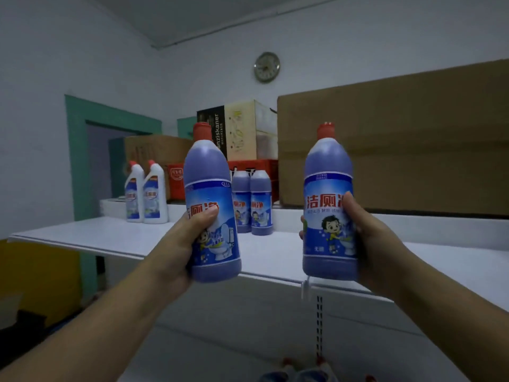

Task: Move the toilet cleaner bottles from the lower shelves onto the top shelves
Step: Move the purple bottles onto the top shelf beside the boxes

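Grips the left bottle point(212, 205) in the left hand point(190, 244), low on the body, with the thumb across the label front and the fingers clamped round the back. Grips the right bottle point(329, 205) in the right hand point(366, 244) likewise, thumb on the label's right edge, fingertips wrapped to the far side. Both upright, in the air, just ahead of the front lip of the top shelf point(96, 235), well apart from each other. Smooth translucent plastic, cylindrical with rounded shoulders, purple-blue liquid inside, glossy blue printed labels, red caps. Bare white board behind and between the two, and more of it leftward out to a thin rounded edge. Further back on the same shelf: two matching blue bottles point(261, 202) standing side by side near the middle, and two white bottles point(155, 194) with bent necks and red tips toward the left end. Right rear blocked by a large cardboard box point(399, 139), matte brown, flat-faced. Behind the middle, a red crate point(264, 166) under stacked cartons point(239, 130). Below the lip, a slotted metal upright point(319, 326) on a white back panel. Blurred tops of more bottles point(278, 376) at the bottom edge. Round wall clock point(266, 67) high on the pale wall, green door frame point(74, 161) at left.
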The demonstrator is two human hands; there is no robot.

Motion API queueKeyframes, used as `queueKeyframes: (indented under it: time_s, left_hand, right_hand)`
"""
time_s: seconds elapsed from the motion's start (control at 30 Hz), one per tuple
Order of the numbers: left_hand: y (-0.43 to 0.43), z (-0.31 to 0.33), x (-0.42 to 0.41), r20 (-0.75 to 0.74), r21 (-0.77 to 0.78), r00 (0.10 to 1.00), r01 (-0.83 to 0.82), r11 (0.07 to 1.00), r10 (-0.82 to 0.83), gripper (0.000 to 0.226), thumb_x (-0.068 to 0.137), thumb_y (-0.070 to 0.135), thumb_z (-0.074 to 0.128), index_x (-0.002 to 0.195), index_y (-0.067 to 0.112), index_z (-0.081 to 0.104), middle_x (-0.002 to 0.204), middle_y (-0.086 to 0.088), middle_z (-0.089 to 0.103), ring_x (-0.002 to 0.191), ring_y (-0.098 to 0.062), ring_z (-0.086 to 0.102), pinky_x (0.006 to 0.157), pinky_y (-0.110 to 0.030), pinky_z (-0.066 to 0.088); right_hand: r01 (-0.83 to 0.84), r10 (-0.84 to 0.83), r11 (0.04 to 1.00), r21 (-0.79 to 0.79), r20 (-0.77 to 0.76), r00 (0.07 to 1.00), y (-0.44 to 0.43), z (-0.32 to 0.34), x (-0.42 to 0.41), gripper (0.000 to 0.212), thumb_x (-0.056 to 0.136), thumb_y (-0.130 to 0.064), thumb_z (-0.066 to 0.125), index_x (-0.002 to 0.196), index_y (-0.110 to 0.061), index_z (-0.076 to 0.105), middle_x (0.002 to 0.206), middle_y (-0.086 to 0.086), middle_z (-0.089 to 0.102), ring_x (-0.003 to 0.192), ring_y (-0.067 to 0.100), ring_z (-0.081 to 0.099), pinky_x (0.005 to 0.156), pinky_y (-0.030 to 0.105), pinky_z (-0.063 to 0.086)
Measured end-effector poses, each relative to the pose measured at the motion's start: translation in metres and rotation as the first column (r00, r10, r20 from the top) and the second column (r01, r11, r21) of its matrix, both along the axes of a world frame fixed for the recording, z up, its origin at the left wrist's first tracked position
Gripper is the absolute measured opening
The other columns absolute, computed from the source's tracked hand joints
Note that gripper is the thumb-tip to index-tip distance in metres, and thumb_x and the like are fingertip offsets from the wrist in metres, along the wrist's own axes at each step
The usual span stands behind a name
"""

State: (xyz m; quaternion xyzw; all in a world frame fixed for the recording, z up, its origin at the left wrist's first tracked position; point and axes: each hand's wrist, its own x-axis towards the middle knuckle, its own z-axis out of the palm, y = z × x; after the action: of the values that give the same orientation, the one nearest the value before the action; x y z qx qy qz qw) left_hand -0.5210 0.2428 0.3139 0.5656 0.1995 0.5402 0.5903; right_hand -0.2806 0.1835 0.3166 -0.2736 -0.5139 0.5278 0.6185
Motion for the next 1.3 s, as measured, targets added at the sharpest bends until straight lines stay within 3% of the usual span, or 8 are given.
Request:
queueKeyframes:
  time_s: [0.13, 0.3, 0.4, 0.47, 0.63, 0.93, 1.13, 1.3]
  left_hand:
    - [0.069, 0.015, -0.01, -0.091, 0.1, 0.996, -0.016, 0.995, 0.025, 0.031, 0.072, 0.028, 0.062, 0.102, 0.021, 0.057, 0.073, 0.003, 0.075, 0.067, -0.013, 0.073, 0.056, -0.028, 0.059]
    - [0.164, 0.02, -0.024, -0.245, 0.135, 0.969, 0.0, 0.991, 0.033, 0.048, 0.061, 0.029, 0.073, 0.107, 0.022, 0.06, 0.101, -0.003, 0.072, 0.097, -0.025, 0.067, 0.082, -0.043, 0.054]
    - [0.214, 0.023, -0.015, -0.32, 0.118, 0.946, -0.002, 0.993, 0.04, 0.031, 0.069, 0.019, 0.077, 0.095, 0.023, 0.061, 0.097, 0.001, 0.069, 0.088, -0.017, 0.064, 0.069, -0.034, 0.053]
    - [0.24, 0.021, -0.005, -0.356, 0.101, 0.934, 0.021, 0.995, 0.017, 0.03, 0.07, 0.016, 0.079, 0.091, 0.024, 0.06, 0.094, 0.004, 0.067, 0.084, -0.013, 0.062, 0.062, -0.029, 0.051]
    - [0.291, 0.005, 0.016, -0.457, 0.141, 0.889, 0.067, 0.988, 0.005, 0.037, 0.065, 0.017, 0.084, 0.09, 0.028, 0.059, 0.094, 0.006, 0.068, 0.084, -0.009, 0.063, 0.064, -0.027, 0.051]
    - [0.315, -0.009, 0.02, -0.53, 0.215, 0.847, 0.171, 0.962, -0.032, 0.041, 0.064, 0.019, 0.083, 0.095, 0.032, 0.058, 0.095, 0.011, 0.068, 0.09, -0.008, 0.064, 0.071, -0.025, 0.052]
    - [0.309, -0.013, 0.005, -0.654, 0.234, 0.751, 0.087, 0.968, 0.09, 0.079, 0.063, 0.013, 0.085, 0.129, 0.022, 0.043, 0.088, 0.007, 0.065, 0.079, -0.014, 0.067, 0.074, -0.036, 0.057]
    - [0.309, -0.016, 0.007, -0.659, 0.245, 0.746, 0.091, 0.965, 0.097, 0.062, 0.065, 0.015, 0.085, 0.115, 0.02, 0.049, 0.087, 0.009, 0.064, 0.08, -0.014, 0.067, 0.077, -0.038, 0.058]
  right_hand:
    - [0.15, -0.158, 0.985, 0.081, 0.099, 0.983, 0.055, 0.014, -0.015, 0.042, 0.073, -0.039, 0.057, 0.109, -0.018, 0.057, 0.084, 0.003, 0.075, 0.075, 0.019, 0.073, 0.058, 0.032, 0.059]
    - [0.353, -0.368, 0.93, 0.107, 0.219, 0.904, 0.134, 0.026, -0.023, 0.044, 0.075, -0.035, 0.059, 0.114, -0.014, 0.057, 0.096, 0.005, 0.073, 0.085, 0.02, 0.072, 0.068, 0.036, 0.059]
    - [0.493, -0.493, 0.866, 0.086, 0.309, 0.813, 0.178, 0.028, -0.02, 0.047, 0.077, -0.039, 0.062, 0.116, -0.013, 0.057, 0.108, 0.009, 0.07, 0.099, 0.026, 0.067, 0.084, 0.044, 0.055]
    - [0.565, -0.551, 0.822, 0.067, 0.339, 0.762, 0.202, 0.029, -0.015, 0.039, 0.084, -0.033, 0.061, 0.116, -0.012, 0.057, 0.106, 0.008, 0.07, 0.096, 0.024, 0.067, 0.076, 0.037, 0.055]
    - [0.727, -0.698, 0.682, 0.08, 0.368, 0.614, 0.245, 0.011, 0.005, 0.038, 0.086, -0.024, 0.064, 0.12, -0.009, 0.055, 0.113, 0.011, 0.067, 0.099, 0.026, 0.066, 0.086, 0.043, 0.054]
    - [0.718, -0.673, 0.687, 0.111, 0.47, 0.571, 0.265, -0.016, 0.017, 0.034, 0.088, -0.019, 0.061, 0.122, -0.019, 0.055, 0.117, 0.005, 0.064, 0.105, 0.024, 0.064, 0.091, 0.043, 0.052]
    - [0.781, -0.668, 0.584, 0.224, 0.679, 0.305, 0.259, -0.017, 0.016, 0.05, 0.077, -0.024, 0.075, 0.12, -0.024, 0.048, 0.108, -0.004, 0.063, 0.1, 0.017, 0.063, 0.087, 0.039, 0.055]
    - [0.77, -0.602, 0.592, 0.238, 0.766, 0.226, 0.256, -0.021, 0.008, 0.052, 0.079, -0.018, 0.074, 0.122, -0.027, 0.047, 0.098, -0.011, 0.06, 0.095, 0.016, 0.062, 0.081, 0.036, 0.057]
